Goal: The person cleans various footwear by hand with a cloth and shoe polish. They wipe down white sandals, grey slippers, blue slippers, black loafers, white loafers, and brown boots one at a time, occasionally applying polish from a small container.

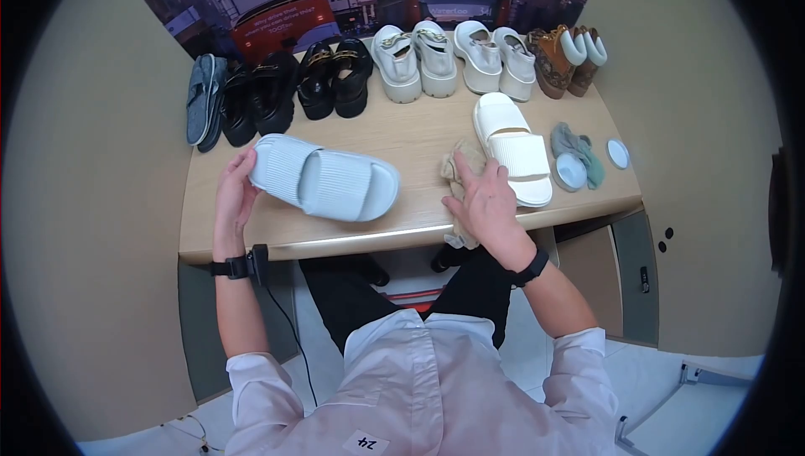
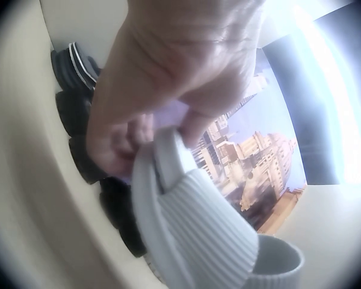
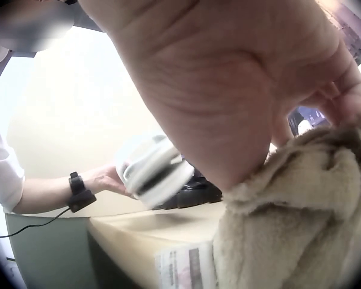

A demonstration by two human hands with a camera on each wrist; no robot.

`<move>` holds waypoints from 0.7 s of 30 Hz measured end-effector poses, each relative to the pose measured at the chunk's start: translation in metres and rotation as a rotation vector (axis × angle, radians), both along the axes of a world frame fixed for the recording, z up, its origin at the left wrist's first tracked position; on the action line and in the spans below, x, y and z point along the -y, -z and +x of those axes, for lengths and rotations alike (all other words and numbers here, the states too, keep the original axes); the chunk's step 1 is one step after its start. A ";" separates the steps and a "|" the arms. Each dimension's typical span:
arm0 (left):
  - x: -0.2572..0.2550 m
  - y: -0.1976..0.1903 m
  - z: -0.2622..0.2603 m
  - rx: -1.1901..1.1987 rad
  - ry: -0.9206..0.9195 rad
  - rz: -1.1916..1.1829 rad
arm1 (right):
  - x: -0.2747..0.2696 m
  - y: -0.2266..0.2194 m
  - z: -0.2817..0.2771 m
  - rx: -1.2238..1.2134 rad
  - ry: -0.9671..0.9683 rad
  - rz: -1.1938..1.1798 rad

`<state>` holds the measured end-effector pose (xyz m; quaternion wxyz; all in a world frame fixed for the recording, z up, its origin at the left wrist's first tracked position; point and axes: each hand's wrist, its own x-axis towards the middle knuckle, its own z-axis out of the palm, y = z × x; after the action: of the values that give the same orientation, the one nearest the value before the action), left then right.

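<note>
A pair of light blue ribbed slippers (image 1: 335, 183) is held above the left part of the table by the left hand (image 1: 236, 187), which grips one end. The left wrist view shows the fingers and thumb of the left hand (image 2: 174, 78) pinching the end of a slipper (image 2: 204, 229). At the table's front edge the right hand (image 1: 488, 204) grips a beige cloth (image 1: 463, 172); the fluffy cloth (image 3: 295, 211) hangs below the right hand (image 3: 228, 90) in the right wrist view. White slippers (image 1: 518, 154) lie just beside that hand.
Along the back stand grey slippers (image 1: 201, 104), black shoes (image 1: 335, 78), white shoes (image 1: 415, 62) and brown boots (image 1: 557, 62). At the right are a grey-green cloth (image 1: 594, 169), a small round container (image 1: 570, 172) and a round lid (image 1: 618, 153). A cable hangs from the left wrist.
</note>
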<state>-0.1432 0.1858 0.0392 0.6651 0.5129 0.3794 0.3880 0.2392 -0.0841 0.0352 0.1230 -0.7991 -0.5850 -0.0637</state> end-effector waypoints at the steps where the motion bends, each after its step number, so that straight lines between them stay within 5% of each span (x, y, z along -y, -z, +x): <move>1: -0.003 -0.005 0.009 0.012 0.012 -0.001 | 0.003 0.005 0.001 -0.001 0.002 0.040; 4: -0.016 -0.021 0.043 0.018 0.060 -0.034 | 0.006 0.020 0.009 -0.050 -0.038 0.071; 9: -0.014 -0.038 0.136 -0.188 0.234 0.090 | 0.051 -0.020 0.020 -0.409 -0.027 0.183; 13: -0.011 -0.031 0.209 -0.305 0.265 0.124 | 0.113 -0.053 0.041 -0.997 0.128 0.276; 21: -0.018 0.016 0.333 -0.328 0.408 0.061 | 0.188 -0.036 0.068 -1.416 0.182 0.366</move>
<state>0.1902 0.2043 0.0237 0.6435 0.6547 0.3591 0.1684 0.3072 -0.2718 0.0708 0.5968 -0.6609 -0.2770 0.3610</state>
